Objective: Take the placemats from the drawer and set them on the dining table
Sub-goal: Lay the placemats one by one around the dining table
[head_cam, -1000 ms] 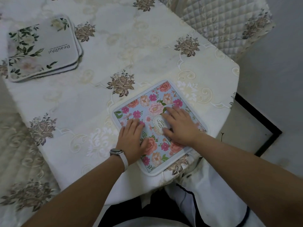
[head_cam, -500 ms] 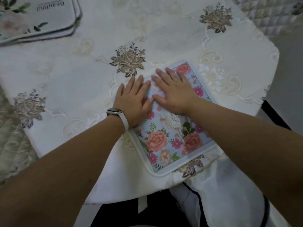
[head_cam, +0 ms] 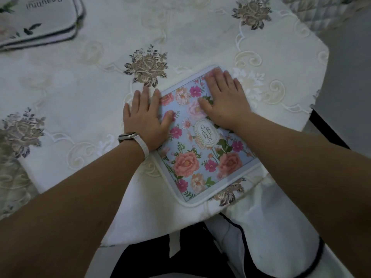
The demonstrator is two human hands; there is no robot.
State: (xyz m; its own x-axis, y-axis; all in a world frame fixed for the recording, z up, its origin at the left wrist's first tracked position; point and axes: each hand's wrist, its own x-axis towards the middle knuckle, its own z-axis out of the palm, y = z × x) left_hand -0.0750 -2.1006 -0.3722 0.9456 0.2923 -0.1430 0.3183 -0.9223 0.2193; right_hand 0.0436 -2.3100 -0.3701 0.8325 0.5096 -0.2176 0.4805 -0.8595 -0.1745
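A cream embroidered tablecloth (head_cam: 100,81) covers the table, a quilted chair back (head_cam: 321,11) (possibly) behind, under dim light.

Left hand (head_cam: 145,117) and right hand (head_cam: 225,101) press flat on floral placemat (head_cam: 200,157).

Bare tablecloth (head_cam: 104,83) lay open left of the floral mat (head_cam: 202,145); far beyond that, a mat stack (head_cam: 38,23) blocked the corner; both hands covered the mat's far end.

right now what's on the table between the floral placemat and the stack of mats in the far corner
Nothing loose: in the head view only bare tablecloth separates the floral placemat from the stacked mats.
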